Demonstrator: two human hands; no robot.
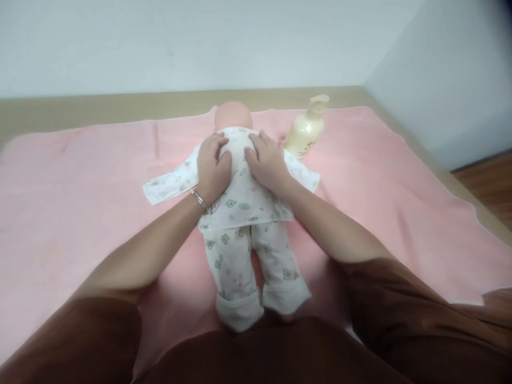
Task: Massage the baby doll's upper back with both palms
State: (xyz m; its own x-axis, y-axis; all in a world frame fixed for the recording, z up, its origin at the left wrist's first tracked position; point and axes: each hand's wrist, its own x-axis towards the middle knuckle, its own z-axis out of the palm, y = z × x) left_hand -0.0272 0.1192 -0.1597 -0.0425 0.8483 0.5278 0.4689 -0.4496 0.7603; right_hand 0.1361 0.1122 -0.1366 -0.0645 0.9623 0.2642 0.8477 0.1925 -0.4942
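Observation:
A baby doll [233,115] lies face down, its bald head pointing away from me. It wears a white printed long-sleeved top [240,197] and matching trousers [232,256] with turned-up cuffs. On the upper left of its back rests my left hand [214,166], fingers spread over the shoulder, a silver bracelet on the wrist. My right hand [269,160] lies likewise on the upper right of the back, thumb pointing inward. Both palms press on the cloth without gripping it. The doll's own hands and feet are mostly hidden by the clothes.
A pink sheet [80,197] is spread under the doll over a tan surface [160,106]. Just beyond the doll's right-hand sleeve stands a cream pump bottle [306,130]. A pale wall [180,48] closes off the back, and wooden floor [488,181] shows at right.

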